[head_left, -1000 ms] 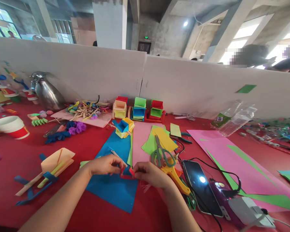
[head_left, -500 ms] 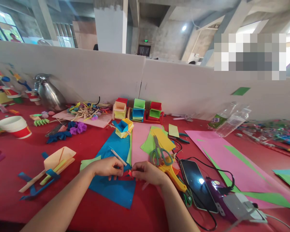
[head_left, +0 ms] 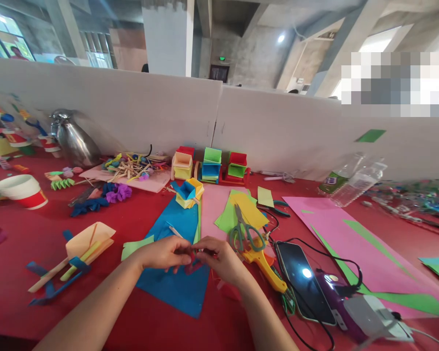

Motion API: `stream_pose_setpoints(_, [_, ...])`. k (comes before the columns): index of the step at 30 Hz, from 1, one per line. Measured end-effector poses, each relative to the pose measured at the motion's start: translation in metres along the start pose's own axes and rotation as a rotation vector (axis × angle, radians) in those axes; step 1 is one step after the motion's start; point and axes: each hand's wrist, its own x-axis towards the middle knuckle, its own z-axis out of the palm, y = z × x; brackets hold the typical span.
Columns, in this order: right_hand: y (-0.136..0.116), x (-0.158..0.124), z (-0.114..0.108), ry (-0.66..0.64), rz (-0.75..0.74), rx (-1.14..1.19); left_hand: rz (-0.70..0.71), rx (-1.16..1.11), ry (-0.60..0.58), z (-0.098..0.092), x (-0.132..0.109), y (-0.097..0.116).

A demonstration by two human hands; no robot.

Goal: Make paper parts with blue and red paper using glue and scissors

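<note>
My left hand (head_left: 169, 254) and my right hand (head_left: 215, 254) meet over a blue paper sheet (head_left: 179, 288), fingers pinched together. Between their fingertips is a small red paper piece (head_left: 194, 266), largely covered by the fingers and hard to tell from the red tabletop. Just behind the left hand a thin pale stick (head_left: 175, 232) lies on the blue sheet. Green-handled scissors (head_left: 243, 234) rest on a yellow glue gun (head_left: 265, 270) beside my right hand. A pale green paper piece (head_left: 135, 247) lies by my left wrist.
Farther back stand a blue-and-yellow folded paper box (head_left: 189, 193) and several coloured paper boxes (head_left: 212, 165). A stick-and-paper model (head_left: 76, 258) lies left. Rightward are a phone (head_left: 305, 282), cables, a purple device (head_left: 336, 297) and pink paper (head_left: 354, 243). A white partition (head_left: 131, 112) borders the table.
My hands have come closer together, so the fingertips now nearly touch and hide more of the red piece. The view has shifted slightly.
</note>
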Motion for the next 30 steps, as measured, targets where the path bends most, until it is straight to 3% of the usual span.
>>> stream_pose_setpoints(7, [0.001, -0.002, -0.002, 0.005, 0.087, 0.062, 0.089, 0.039, 0.033, 0.001, 0.002, 0.004])
stream_pose_setpoints(19, [0.002, -0.005, -0.009, -0.073, 0.077, 0.161, 0.064, -0.324, -0.028, 0.008, 0.009, 0.001])
stream_pose_setpoints(30, [-0.003, -0.006, -0.013, -0.070, 0.058, 0.069, 0.068, -0.244, 0.054, 0.014, 0.010, 0.003])
